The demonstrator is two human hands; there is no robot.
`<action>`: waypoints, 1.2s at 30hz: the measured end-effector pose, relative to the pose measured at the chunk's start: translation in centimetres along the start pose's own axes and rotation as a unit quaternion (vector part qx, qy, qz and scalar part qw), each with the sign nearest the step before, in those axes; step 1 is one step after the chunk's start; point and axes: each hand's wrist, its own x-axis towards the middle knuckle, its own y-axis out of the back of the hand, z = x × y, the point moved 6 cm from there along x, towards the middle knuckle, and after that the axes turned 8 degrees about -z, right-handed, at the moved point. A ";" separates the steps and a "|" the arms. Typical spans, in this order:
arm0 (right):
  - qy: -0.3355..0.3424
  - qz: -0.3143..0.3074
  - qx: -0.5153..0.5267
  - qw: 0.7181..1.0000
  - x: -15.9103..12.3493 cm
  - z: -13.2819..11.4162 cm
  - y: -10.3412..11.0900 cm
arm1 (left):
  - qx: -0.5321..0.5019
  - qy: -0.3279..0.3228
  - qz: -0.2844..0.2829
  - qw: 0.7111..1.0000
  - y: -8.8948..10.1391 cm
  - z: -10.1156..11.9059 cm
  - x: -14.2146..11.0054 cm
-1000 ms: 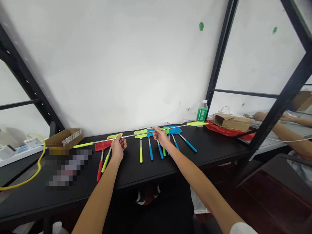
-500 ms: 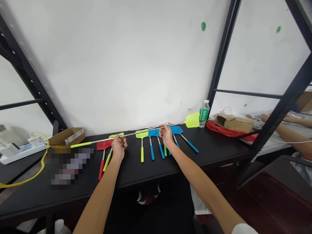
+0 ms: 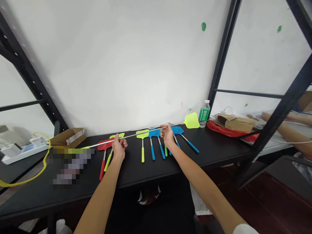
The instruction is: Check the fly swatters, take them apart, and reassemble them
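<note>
The left hand [image 3: 119, 147] has thumb and fingers closed on the shaft of a lime swatter [image 3: 192, 120]; the right hand [image 3: 167, 134] curls its fingers round it nearer the bottle [image 3: 204, 114]. Two spaced holds probably steady so long and thin a shaft. The swatter spans both hands, its head just beside the bottle. Left of the bottle lie blue swatters [image 3: 193, 146], and farther left a red swatter [image 3: 102, 170], handles likely facing the person for easy reach.

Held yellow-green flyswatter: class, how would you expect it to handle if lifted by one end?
The held flyswatter is probably light, its head being thin and perforated. Its long, slender metal rod may flex. The broad head at one end could dip.
</note>
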 end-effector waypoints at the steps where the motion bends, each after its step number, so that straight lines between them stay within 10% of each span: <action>1: -0.002 0.000 0.001 1.000 0.0 0.0 0.0 | -0.010 -0.007 0.007 1.000 0.1 0.1 0.0; 17: 0.087 0.208 0.026 0.974 0.8 -2.5 4.9 | 0.002 -0.083 0.154 0.985 2.7 1.0 0.2; 28: 0.091 0.184 -0.014 0.979 0.8 -2.1 4.0 | 0.024 -0.067 0.145 0.987 2.4 0.7 0.5; 36: 0.051 0.035 -0.041 0.997 0.5 0.0 0.8 | 0.072 -0.046 -0.002 0.996 -0.8 -0.2 0.1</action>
